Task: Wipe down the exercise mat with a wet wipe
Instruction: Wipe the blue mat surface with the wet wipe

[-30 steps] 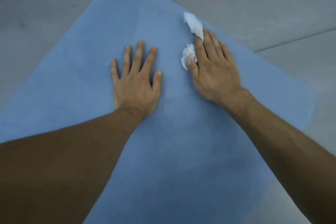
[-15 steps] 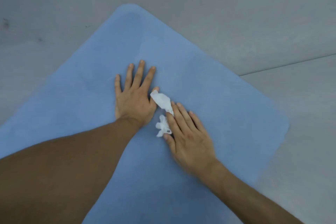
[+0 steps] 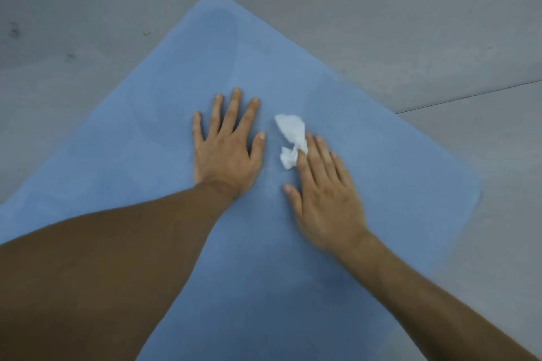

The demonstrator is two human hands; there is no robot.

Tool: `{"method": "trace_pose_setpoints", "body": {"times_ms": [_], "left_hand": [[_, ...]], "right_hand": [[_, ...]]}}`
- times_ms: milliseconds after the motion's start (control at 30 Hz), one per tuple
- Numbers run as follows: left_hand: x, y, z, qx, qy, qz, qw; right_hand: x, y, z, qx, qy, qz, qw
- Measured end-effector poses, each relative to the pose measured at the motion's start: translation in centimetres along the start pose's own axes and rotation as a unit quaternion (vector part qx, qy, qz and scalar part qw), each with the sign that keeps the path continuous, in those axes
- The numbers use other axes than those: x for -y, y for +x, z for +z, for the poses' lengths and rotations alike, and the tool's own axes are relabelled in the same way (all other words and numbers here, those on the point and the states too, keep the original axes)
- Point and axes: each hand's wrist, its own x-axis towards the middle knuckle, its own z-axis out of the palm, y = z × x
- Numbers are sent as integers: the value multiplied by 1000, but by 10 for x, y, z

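Head view: blue mat [image 3: 396, 170] on grey floor [image 3: 381, 9]; left hand [image 3: 225, 155] flat, right hand [image 3: 325, 202] presses white wipe [image 3: 290, 129] with straight fingers [image 3: 315, 152].

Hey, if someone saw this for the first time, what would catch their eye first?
The big blue exercise mat fills the middle, one corner pointing away over the grey floor. Near its centre a crumpled white wet wipe stands out, pressed under the fingertips of the right hand. Left of it, the left hand lies flat with fingers spread.
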Motion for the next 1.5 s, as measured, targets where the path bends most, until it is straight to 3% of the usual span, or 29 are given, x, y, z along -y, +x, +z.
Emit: {"method": "trace_pose_setpoints", "body": {"times_ms": [167, 367, 500, 867, 1067, 1233, 1500], "left_hand": [[2, 0, 1, 7, 8, 6, 1000], [1, -1, 1, 0, -8, 4, 1000], [1, -1, 1, -2, -10, 4, 1000], [1, -1, 0, 6, -1, 2, 1000], [1, -1, 0, 4, -11, 2, 1000], [2, -1, 2, 0, -8, 4, 1000], [1, -2, -1, 8, -9, 4, 1000]], "right_hand": [[18, -39, 6, 22, -7, -62, 998], [-43, 59, -6, -32, -9, 83, 996], [-51, 78, -6, -27, -9, 101, 995], [-5, -69, 7, -6, 3, 59, 998], [-34, 13, 0, -44, -8, 87, 995], [-54, 72, -4, -22, -3, 109, 994], [-37, -52, -6, -7, 0, 92, 996]]}}
